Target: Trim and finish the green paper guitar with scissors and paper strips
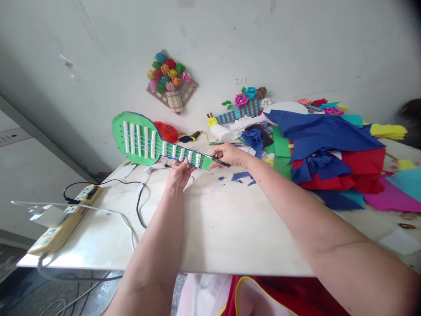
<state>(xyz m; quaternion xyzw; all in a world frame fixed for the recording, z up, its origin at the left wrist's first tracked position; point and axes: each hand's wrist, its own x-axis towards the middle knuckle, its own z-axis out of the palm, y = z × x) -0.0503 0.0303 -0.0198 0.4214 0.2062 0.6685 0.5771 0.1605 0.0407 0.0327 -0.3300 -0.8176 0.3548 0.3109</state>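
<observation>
Left hand (pixel 180 174): fingers closed on the narrow neck of a flat green lute-shaped cutout with dark blue edging (pixel 159 145).
Right hand (pixel 228 154): closed around small black-handled scissors (pixel 222 162) at the neck's tip; the blades are too small to tell whether parted.
Lute's place: left of the frame's centre, tilted, round body toward the upper left, neck sloping down to the right.
Scissors risk: a slanted snip could nick the green tip or sever a thin pale string (pixel 169 152), since both lie close to the blades.
Fingertip risk: a slip leftward could reach the left fingers, which are near.
Neck risk: held only along its narrow part, the broad body could sag, crease the neck and loosen the white bars (pixel 146 142).
Scrap risk: torn blue paper scraps (pixel 241 176) below the right hand could cling to any tacky edge.
Cable risk: a forearm sweeping left might snag the black cable (pixel 138 206).
</observation>
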